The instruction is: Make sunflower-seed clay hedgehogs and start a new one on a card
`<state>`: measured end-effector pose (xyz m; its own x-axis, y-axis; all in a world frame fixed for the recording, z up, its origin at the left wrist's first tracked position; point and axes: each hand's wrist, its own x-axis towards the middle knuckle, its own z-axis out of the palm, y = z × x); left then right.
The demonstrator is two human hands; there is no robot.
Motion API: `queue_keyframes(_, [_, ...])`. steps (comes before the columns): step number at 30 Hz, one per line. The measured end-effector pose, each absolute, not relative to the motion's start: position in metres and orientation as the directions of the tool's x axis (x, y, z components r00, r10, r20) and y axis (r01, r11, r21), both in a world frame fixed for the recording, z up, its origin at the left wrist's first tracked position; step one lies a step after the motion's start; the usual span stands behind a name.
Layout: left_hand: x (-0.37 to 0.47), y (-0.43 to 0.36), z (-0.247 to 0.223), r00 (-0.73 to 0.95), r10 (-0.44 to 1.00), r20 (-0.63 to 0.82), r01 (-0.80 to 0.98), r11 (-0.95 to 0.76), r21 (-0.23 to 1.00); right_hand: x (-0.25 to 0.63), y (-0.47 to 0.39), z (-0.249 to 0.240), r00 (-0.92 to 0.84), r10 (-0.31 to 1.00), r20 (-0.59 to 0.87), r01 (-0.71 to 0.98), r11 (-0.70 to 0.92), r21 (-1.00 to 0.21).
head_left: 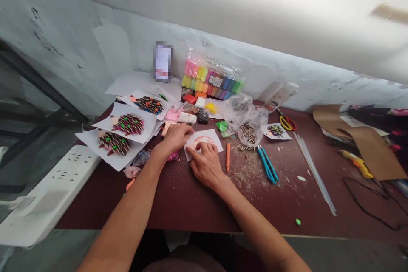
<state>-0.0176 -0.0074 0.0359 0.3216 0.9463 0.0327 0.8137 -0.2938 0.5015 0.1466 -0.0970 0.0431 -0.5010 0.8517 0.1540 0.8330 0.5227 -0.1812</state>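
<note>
A small white sheet (216,139) with an orange dome-shaped drawing (204,139) lies on the dark red table. My right hand (206,165) rests over its lower part, fingers bent and somewhat apart, their tips touching the paper. At the sheet's upper left, my left hand (178,136) has its fingers curled together; whatever is between them is too small to make out. Packets of clay, one white (187,118) and one pink (173,114), sit just beyond that hand. An orange marker (228,158) lies to the right of my right hand.
Hedgehog pictures (127,124) on paper overlap at left, near a white power strip (60,187). Rightward are a bag of striped seeds (248,134), a blue cutter (267,165), scissors (287,123), glue sticks (315,174) and a glue gun (357,164). Clay packs (212,80) stand behind.
</note>
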Motion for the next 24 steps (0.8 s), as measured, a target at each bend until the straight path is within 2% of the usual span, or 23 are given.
queue_keyframes(16, [-0.017, -0.008, 0.041, 0.327, 0.945, 0.005, 0.822, -0.287, 0.492, 0.154, -0.105, 0.042, -0.488, 0.857, 0.168, 0.844, 0.512, -0.160])
queue_keyframes(24, [-0.017, -0.007, 0.039, 0.331, 0.944, 0.009, 0.820, -0.292, 0.491, 0.159, -0.108, 0.042, -0.469, 0.854, 0.223, 0.850, 0.505, -0.148])
